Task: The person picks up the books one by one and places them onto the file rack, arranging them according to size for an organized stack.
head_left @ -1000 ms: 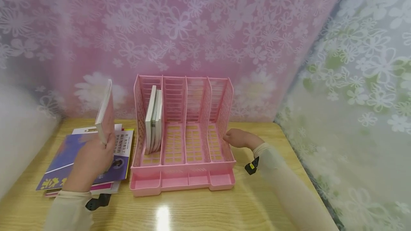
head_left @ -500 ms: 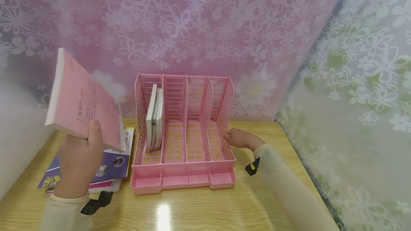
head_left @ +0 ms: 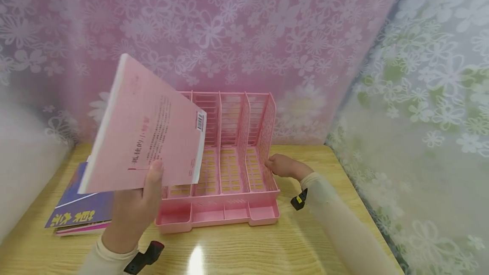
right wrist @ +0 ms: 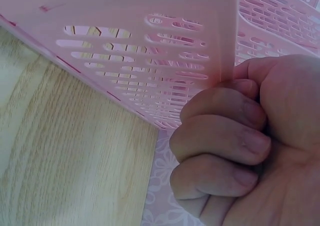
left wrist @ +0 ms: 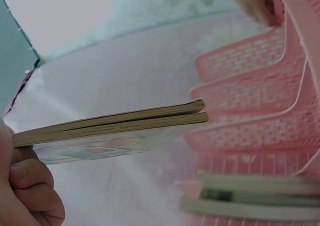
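My left hand (head_left: pixel 133 213) grips a pink paperback book (head_left: pixel 160 139) by its lower edge, thumb on the printed cover. The book is tilted in the air in front of the left part of a pink desktop file rack (head_left: pixel 237 198). From the left wrist, its page edges (left wrist: pixel 115 123) and curled fingers (left wrist: pixel 37 186) show. Books standing in the rack (left wrist: pixel 260 186) are blurred there and hidden behind the pink book in the head view. My right hand (head_left: pixel 288 166) pinches the front edge of the rack's right side wall (right wrist: pixel 135 61) between thumb and index finger.
A stack of books (head_left: pixel 82 211), a purple one on top, lies left of the rack on the wooden table (head_left: pixel 237 249). Shallow trays (head_left: pixel 208 212) run along the rack's front. A flowered pink curtain (head_left: pixel 244 33) hangs behind, a pale one (head_left: pixel 431 109) at the right.
My left hand has lifted the pink book from above the stack, turned its printed cover toward the head camera and carried it right, before the rack. The right hand keeps its place on the rack.
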### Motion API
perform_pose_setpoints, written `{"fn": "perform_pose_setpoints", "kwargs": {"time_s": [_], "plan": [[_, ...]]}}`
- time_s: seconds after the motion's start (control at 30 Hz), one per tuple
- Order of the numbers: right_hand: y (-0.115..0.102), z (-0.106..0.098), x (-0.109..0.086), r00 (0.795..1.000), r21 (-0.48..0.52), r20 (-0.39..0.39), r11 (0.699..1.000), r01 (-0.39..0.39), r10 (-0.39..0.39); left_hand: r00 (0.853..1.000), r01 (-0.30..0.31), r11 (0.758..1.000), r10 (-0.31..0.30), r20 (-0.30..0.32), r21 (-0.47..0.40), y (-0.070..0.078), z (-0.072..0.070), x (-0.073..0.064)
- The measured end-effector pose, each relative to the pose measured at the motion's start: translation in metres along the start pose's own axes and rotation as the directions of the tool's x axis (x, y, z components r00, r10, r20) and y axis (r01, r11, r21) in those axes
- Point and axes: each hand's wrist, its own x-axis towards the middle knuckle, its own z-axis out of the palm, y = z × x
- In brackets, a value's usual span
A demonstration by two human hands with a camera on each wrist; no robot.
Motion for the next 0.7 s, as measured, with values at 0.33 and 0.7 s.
{"fn": "perform_pose_setpoints", "kwargs": {"time_s": [0.33, 0.7], "plan": [[0.000, -0.001, 0.002, 1.000, -0.005, -0.008, 1.000, 0.013, -0.013, 0.943, 0.238, 0.958, -0.267, 0.200, 0.158, -0.034, 0.040, -0.001], [0.002, 0.002, 0.000, 0.999, 0.029, -0.023, 0.999, 0.037, -0.036, 0.731, 0.340, 0.755, -0.587, 0.348, 0.561, -0.063, 0.058, -0.009]]}}
